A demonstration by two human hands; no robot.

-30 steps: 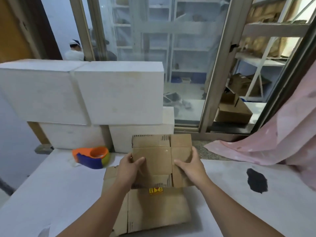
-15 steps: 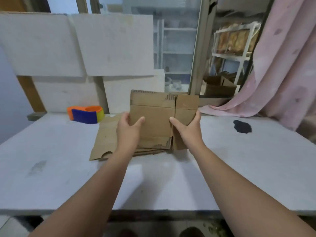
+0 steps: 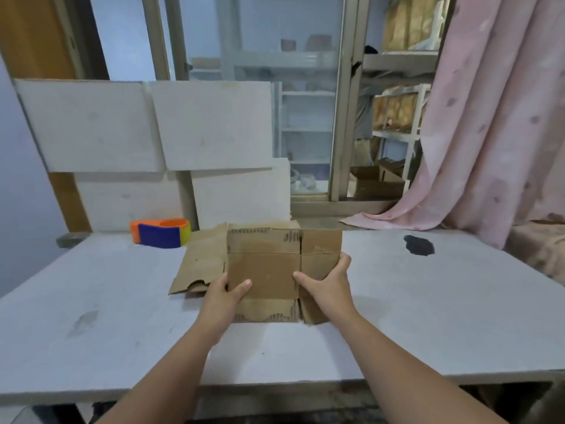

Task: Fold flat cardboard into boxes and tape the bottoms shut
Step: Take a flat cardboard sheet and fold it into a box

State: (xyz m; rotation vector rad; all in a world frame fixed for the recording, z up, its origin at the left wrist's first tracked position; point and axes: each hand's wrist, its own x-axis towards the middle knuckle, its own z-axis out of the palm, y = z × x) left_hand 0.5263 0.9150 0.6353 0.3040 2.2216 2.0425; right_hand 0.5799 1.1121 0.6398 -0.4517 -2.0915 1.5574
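I hold a flat brown cardboard box blank [image 3: 266, 270] above the white table [image 3: 428, 316], near its middle. My left hand [image 3: 224, 296] grips the blank's left edge, thumb on its front face. My right hand [image 3: 328, 284] grips the right side panel, thumb on the front near the crease. Both hands are shut on the blank. More flat cardboard [image 3: 201, 264] lies on the table behind and to the left of it. An orange, blue and yellow tape dispenser [image 3: 160, 232] rests at the back left of the table.
White foam blocks [image 3: 211, 127] are stacked along the back of the table. A pink curtain [image 3: 489, 133] hangs at the right, its hem on the tabletop. A black stain [image 3: 419, 244] marks the table at right. Behind the window stand shelves and cardboard boxes [image 3: 376, 182].
The held blank has come down and nearer to me, and the view has pulled back and lifted. Both hands keep their grip on it.
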